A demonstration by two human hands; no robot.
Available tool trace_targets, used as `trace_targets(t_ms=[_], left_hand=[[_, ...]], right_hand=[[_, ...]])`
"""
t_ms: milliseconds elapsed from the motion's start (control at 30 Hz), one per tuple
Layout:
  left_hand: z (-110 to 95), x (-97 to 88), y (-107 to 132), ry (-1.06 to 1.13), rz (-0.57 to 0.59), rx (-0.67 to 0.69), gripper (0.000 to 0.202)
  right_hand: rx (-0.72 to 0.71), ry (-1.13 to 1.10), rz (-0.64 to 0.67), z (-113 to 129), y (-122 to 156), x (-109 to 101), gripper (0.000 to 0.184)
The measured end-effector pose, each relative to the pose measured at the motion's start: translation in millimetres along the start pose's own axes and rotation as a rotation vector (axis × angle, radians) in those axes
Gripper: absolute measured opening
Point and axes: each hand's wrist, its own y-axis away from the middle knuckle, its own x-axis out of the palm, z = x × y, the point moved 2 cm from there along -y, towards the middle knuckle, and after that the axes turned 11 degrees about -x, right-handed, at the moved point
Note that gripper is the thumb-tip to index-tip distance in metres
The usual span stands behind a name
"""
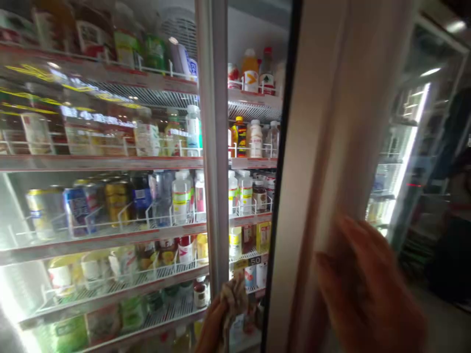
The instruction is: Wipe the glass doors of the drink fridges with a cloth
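My left hand [214, 314], low in the middle, is closed on a crumpled beige cloth [234, 296]. The cloth lies against the lower part of the grey metal post [216, 147] between two fridge doorways. On the right, my right hand [371, 289] is at the edge of the open fridge door [320, 127], thumb and fingers bent about its frame. That hand is blurred by motion, and the exact contact of its fingertips is hard to make out.
Wire shelves [110, 240] carry bottles, cans and packets behind the left glass. More bottles [250, 137] stand through the gap beside the post. Another lit glass cabinet [397, 162] is at the far right, with dark shapes beside it.
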Motion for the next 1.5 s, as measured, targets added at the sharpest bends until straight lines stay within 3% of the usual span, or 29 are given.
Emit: trace_targets(t_ms=[100, 200, 300, 400, 500, 567, 633, 700, 767, 833, 900, 967, 1000, 1067, 1133, 1200, 1300, 1367, 1500], left_hand=[[-13, -43.4, 6, 0.083, -0.174, 0.040, 0.049], [-34, -74.1, 18, 0.118, -0.350, 0.147, 0.047], [-74, -99.6, 36, 0.056, -0.592, 0.359, 0.040], [-122, -110.3, 56, 0.029, -0.809, 0.542, 0.035], [-167, -90.7, 67, 0.012, -0.870, 0.710, 0.038], [-196, -62.7, 67, -0.013, -0.715, 0.800, 0.045], [-224, -34.4, 68, -0.021, -0.425, 0.834, 0.055], [-253, -18.9, 72, -0.053, -0.150, 0.818, 0.065], [-282, -26.7, 78, -0.152, -0.053, 0.830, 0.069], [-311, -58.9, 84, -0.331, -0.221, 0.950, 0.061], [-334, -106.1, 85, -0.537, -0.555, 1.124, 0.056], [-350, -153.9, 79, -0.783, -0.856, 1.256, 0.051], [-355, -174.8, 75, -0.923, -0.952, 1.315, 0.048], [-360, -207.8, 66, -1.198, -1.077, 1.461, 0.045], [-361, -228.8, 60, -1.405, -1.144, 1.630, 0.048], [-365, -238.9, 58, -1.493, -1.169, 1.753, 0.053], [-386, -235.8, 64, -1.489, -1.142, 1.828, 0.058], [-412, -227.4, 74, -1.380, -1.169, 1.843, 0.055], [-474, -220.5, 93, -1.153, -1.307, 1.752, 0.049]], right_hand=[[-0.054, -0.106, -0.025, 13, -28, 100, 0.047], [-0.087, -0.175, 0.060, 2, -31, 194, 0.050], [-0.168, -0.237, 0.117, -10, -25, 248, 0.056], [-0.167, -0.298, 0.014, 7, -26, 249, 0.065], [-0.169, -0.538, -0.011, 66, -23, 228, 0.063], [-0.193, -0.786, 0.111, 113, -18, 223, 0.056], [-0.188, -0.916, 0.146, 143, -22, 231, 0.052], [-0.202, -0.909, 0.028, 146, -46, 250, 0.047], [-0.257, -0.813, -0.129, 130, -88, 271, 0.041], [-0.266, -0.633, -0.254, 110, -133, 288, 0.038], [-0.231, -0.414, -0.303, 110, -165, 301, 0.040], [-0.251, -0.264, -0.227, 138, -172, 317, 0.047], [-0.309, -0.231, -0.165, 160, -169, 326, 0.050], [-0.538, -0.222, -0.034, 202, -158, 344, 0.055], [-0.738, -0.196, 0.039, 222, -159, 354, 0.056], [-0.652, -0.106, 0.008, 212, -184, 353, 0.056], [-0.234, 0.022, -0.165, 186, -236, 342, 0.055], [-0.265, 0.022, -0.173, 192, -251, 342, 0.055], [-0.557, -0.002, -0.082, 210, -251, 353, 0.048]])
